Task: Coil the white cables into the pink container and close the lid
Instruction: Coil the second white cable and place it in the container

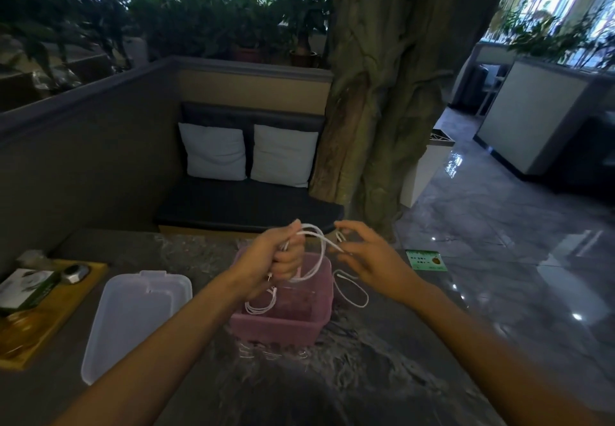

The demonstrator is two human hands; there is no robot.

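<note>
Both hands (283,252) hold white cables (314,242) above open pink container (283,321).

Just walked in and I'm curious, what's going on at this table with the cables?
A person is coiling a white cable above an open pink container. The left hand grips the gathered loops in a fist, while the right hand pinches a strand to feed it in. Some loops hang into the container, and one trails onto the table beside it. The clear lid lies to the left, not yet on.

Head-worn view, forward-down, close over table (382,375)
</note>
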